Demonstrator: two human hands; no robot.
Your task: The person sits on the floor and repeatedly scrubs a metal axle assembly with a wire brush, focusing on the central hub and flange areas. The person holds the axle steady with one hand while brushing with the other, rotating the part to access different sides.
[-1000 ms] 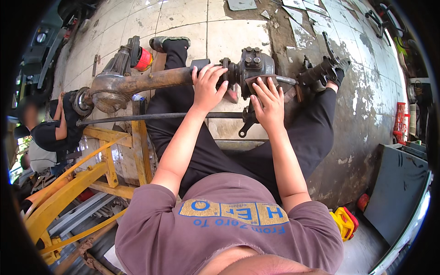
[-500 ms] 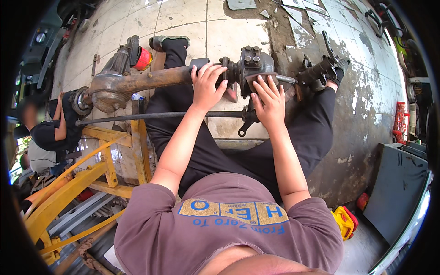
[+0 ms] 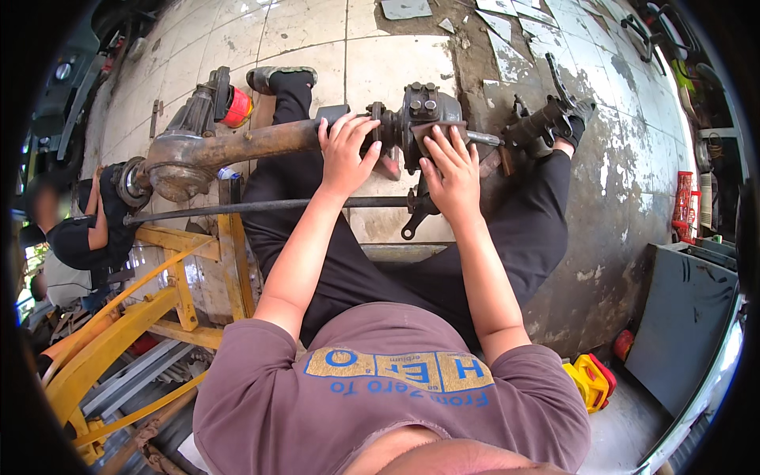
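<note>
A rusty vehicle axle [image 3: 245, 149] lies crosswise in front of me, with its bulging differential housing [image 3: 180, 168] to the left. My left hand [image 3: 343, 162] rests on the axle tube near its right end, fingers outstretched and spread. Farther right, my right hand [image 3: 453, 170] presses a thin brown sheet [image 3: 431, 131] against the dark steering knuckle [image 3: 424, 107], its fingers extended over the sheet. The lower edge of the sheet is hidden by that hand. A long dark tie rod [image 3: 317, 203] runs below the axle, ending in a lever arm [image 3: 410, 228] under my right hand.
A yellow metal frame [image 3: 186, 297] stands at the left; beyond it a person [image 3: 91, 226] sits at the axle's far end. A red and yellow can [image 3: 237, 107] is behind the axle. Another dark metal part [image 3: 538, 127] lies by my right foot. A grey cabinet [image 3: 681, 324] stands at the right.
The whole view has shifted slightly, so the axle and both hands appear a little farther left. Both hands keep nearly the same places on the axle.
</note>
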